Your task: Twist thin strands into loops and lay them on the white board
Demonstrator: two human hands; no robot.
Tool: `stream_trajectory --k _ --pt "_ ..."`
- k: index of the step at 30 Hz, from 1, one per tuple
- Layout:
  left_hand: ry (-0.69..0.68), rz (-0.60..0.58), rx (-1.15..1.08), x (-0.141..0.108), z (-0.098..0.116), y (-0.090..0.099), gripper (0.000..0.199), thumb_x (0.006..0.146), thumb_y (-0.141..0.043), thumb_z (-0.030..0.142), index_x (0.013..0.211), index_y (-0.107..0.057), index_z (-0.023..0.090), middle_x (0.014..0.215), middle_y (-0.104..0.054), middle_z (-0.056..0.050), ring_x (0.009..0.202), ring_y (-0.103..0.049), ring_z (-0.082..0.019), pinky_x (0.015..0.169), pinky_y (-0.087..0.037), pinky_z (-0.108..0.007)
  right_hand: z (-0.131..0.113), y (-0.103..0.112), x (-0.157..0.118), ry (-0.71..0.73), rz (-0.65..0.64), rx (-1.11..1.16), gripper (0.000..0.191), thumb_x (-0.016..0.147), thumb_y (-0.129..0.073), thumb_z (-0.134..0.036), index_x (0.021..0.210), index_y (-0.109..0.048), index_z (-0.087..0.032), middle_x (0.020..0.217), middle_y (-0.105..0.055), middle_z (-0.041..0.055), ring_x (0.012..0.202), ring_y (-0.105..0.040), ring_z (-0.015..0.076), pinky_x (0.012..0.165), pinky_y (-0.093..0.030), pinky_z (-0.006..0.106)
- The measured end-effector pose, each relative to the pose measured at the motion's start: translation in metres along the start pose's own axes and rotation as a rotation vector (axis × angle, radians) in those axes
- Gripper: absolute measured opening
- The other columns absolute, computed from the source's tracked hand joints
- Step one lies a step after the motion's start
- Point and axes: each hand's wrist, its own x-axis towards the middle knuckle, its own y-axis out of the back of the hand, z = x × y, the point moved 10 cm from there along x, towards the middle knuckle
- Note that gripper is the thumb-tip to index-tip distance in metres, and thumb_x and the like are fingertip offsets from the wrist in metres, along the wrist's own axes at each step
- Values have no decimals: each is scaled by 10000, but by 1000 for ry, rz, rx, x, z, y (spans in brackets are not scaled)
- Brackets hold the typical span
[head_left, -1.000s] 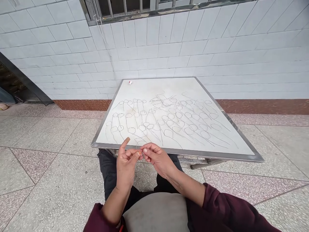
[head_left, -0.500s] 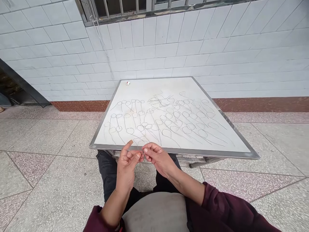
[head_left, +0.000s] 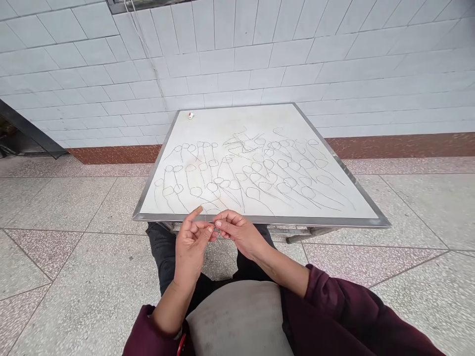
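My left hand (head_left: 191, 244) and my right hand (head_left: 240, 233) meet just in front of the table's near edge. Both pinch a thin wire (head_left: 218, 241) between thumb and fingertips; its fine end shows below the fingers. The left index finger points up and away from the pinch. Most of the held wire is hidden by my fingers or too thin to follow. Beyond my hands, several thin dark wires with looped ends (head_left: 253, 192) lie in rough rows on the white tabletop (head_left: 230, 116).
A tangled heap of wires (head_left: 243, 144) lies near the back middle of the table. At the far left corner sits a small white and red object (head_left: 191, 115). A grey metal rim (head_left: 315, 220) borders the tabletop, with a tiled wall (head_left: 252, 59) behind it.
My view has tilted down slightly, so the window has mostly left the top of the picture. Both hands keep their pinch close together, with little change in their fingers.
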Motion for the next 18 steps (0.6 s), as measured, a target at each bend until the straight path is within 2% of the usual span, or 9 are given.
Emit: stream_trajectory --k 3,6,12,18 --pt "-12 21 -3 1 0 3 502 781 -724 253 1251 -550 216 765 -662 30 681 -623 -104 724 -513 -247 6 0 0 -42 -23 -7 256 791 -723 -415 890 -640 -194 700 -588 -34 589 -467 74 568 -337 221" --pt "-52 66 -25 3 1 9 472 780 -727 227 1223 -566 221 766 -678 34 737 -639 -105 777 -500 -244 14 -4 -1 -89 -78 -39 293 791 -711 -462 822 -607 -190 704 -570 -35 584 -450 74 549 -315 219" --pt "-58 89 -72 7 -4 13 438 770 -733 202 1181 -583 199 711 -671 49 695 -629 -96 787 -491 -245 36 -12 -1 -210 -122 17 331 741 -752 -472 778 -603 -178 695 -567 -31 572 -417 69 521 -253 216" --pt "-38 176 -129 5 -13 22 500 748 -746 200 1220 -582 191 680 -645 62 653 -602 -77 772 -479 -224 44 -16 6 -141 -93 61 351 699 -791 -451 742 -570 -181 609 -518 -59 530 -380 63 508 -237 216"
